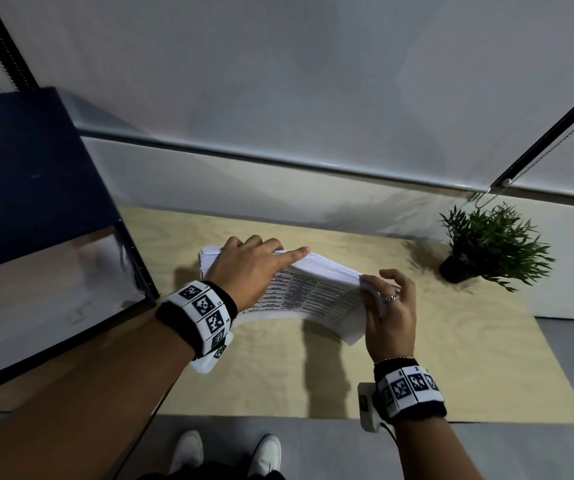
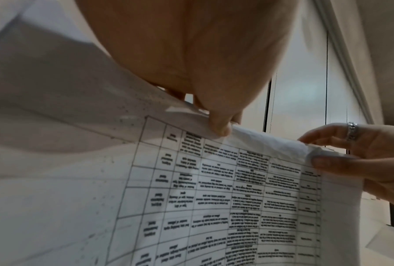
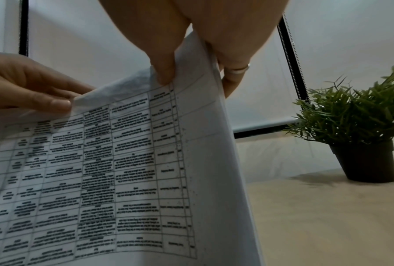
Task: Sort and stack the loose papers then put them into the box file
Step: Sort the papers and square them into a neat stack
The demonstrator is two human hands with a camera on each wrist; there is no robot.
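A stack of white papers (image 1: 313, 292) is held tilted over the wooden table (image 1: 434, 375), its front sheet printed with a grid of text. My left hand (image 1: 251, 268) grips the stack's upper edge on the left, thumb on the printed side (image 2: 221, 127) and fingers behind. My right hand (image 1: 389, 306), wearing a ring, pinches the upper right corner (image 3: 166, 75). The printed sheet (image 2: 214, 198) fills both wrist views (image 3: 112, 171). The dark blue box file (image 1: 19, 168) stands open at the left. Whether the stack's lower edge touches the table is unclear.
A small potted plant (image 1: 486, 244) in a dark pot (image 3: 369, 162) stands at the table's back right. A white roller blind with a bead chain (image 1: 538, 140) hangs behind. My white shoes (image 1: 226, 455) show below the table's front edge.
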